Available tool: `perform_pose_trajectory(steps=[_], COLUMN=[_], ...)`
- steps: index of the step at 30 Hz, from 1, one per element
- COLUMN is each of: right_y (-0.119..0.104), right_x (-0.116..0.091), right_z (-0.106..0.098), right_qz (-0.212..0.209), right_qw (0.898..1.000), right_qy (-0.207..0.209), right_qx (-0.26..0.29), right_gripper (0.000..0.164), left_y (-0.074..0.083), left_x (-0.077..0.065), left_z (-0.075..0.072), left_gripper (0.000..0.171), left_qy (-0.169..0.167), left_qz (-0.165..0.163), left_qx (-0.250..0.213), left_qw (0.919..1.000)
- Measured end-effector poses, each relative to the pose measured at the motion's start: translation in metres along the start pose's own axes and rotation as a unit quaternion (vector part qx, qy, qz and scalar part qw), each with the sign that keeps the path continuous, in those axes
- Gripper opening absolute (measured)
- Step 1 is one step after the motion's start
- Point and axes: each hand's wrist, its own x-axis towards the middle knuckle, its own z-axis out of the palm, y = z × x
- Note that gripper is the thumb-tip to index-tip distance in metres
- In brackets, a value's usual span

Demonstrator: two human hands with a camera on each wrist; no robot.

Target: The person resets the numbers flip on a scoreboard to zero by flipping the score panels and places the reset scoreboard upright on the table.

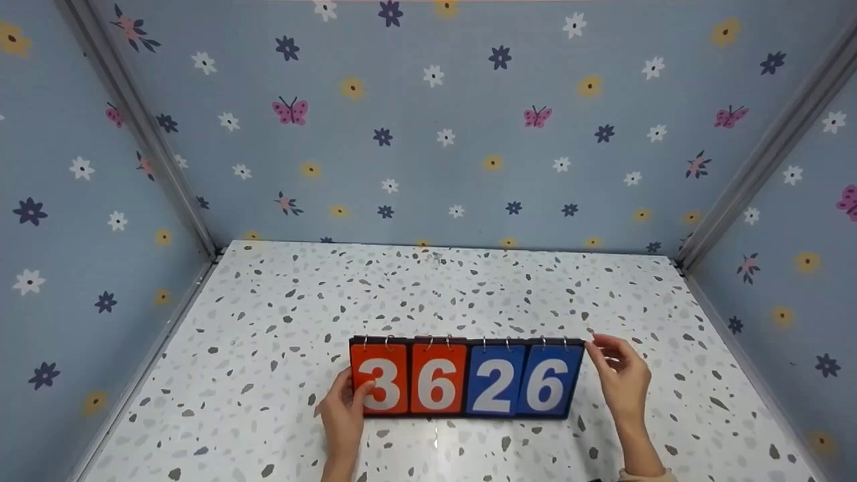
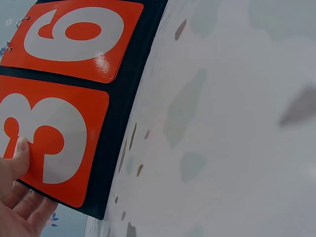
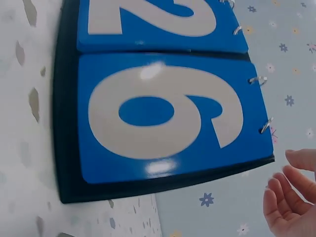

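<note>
A black flip scoreboard (image 1: 466,379) stands on the speckled tabletop, leaning back a little. Its red cards read 3 (image 1: 380,381) and 6 (image 1: 438,380); the blue ones read 2 (image 1: 494,380) and 6 (image 1: 548,380). Metal rings along the top edge hold the cards. My left hand (image 1: 343,408) grips the board's left side, its thumb over the front of the red 3 and its fingers behind the board. Beside the upper right corner is my right hand (image 1: 628,381), fingers loosely bent. In the right wrist view a gap separates that hand (image 3: 294,197) from the corner.
The white speckled table (image 1: 428,288) stretches back to a blue flowered panel (image 1: 428,134). Similar panels flank it on the left (image 1: 60,248) and right (image 1: 803,268), joined by grey metal posts (image 1: 144,127) at the corners.
</note>
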Motion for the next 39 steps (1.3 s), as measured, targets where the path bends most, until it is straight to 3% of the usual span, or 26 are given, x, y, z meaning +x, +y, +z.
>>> perform_pose_trajectory(steps=[1, 3, 8, 11, 19, 25, 32, 36, 39], right_y=[0.001, 0.01, 0.064, 0.069, 0.058, 0.046, -0.034, -0.028, 0.0], right_x=[-0.005, -0.014, -0.037, -0.048, -0.066, -0.073, -0.072, -0.069, -0.068], right_z=[-0.001, 0.0, 0.008, 0.014, 0.026, 0.034, 0.039, 0.038, 0.033], right_qz=[-0.004, 0.003, 0.006, 0.022, 0.043, 0.055, 0.106, 0.127, 0.142], right_qw=[1.0, 1.0, 0.996, 0.993, 0.987, 0.98, 0.977, 0.973, 0.971], right_qy=[-0.006, 0.001, 0.022, 0.035, 0.058, 0.068, 0.064, 0.064, 0.054], right_qx=[0.028, -0.007, -0.09, -0.11, -0.143, -0.179, -0.175, -0.182, -0.187], right_gripper=[0.019, 0.023, 0.037, 0.045, 0.054, 0.05, 0.039, 0.034, 0.034], left_y=[0.0, 0.0, 0.0, -0.001, -0.001, -0.002, -0.001, -0.001, -0.001], left_x=[0.0, 0.0, 0.0, 0.0, -0.001, -0.001, 0.0, 0.0, 0.0], left_z=[0.0, 0.0, 0.001, 0.001, 0.001, 0.0, 0.0, 0.001, 0.001], left_gripper=[0.03, 0.03, 0.03, 0.03, 0.03, 0.032, 0.032, 0.032, 0.032], left_qy=[0.0, 0.001, 0.006, 0.005, 0.009, 0.006, 0.003, 0.005, 0.004], left_qz=[0.001, 0.001, 0.0, 0.0, 0.003, 0.003, -0.01, -0.006, -0.008], left_qx=[0.002, 0.007, 0.01, 0.006, 0.016, 0.017, 0.011, 0.011, 0.01], left_qw=[1.0, 1.0, 0.9999, 1.0, 0.9998, 0.9998, 0.9999, 0.9999, 0.9999])
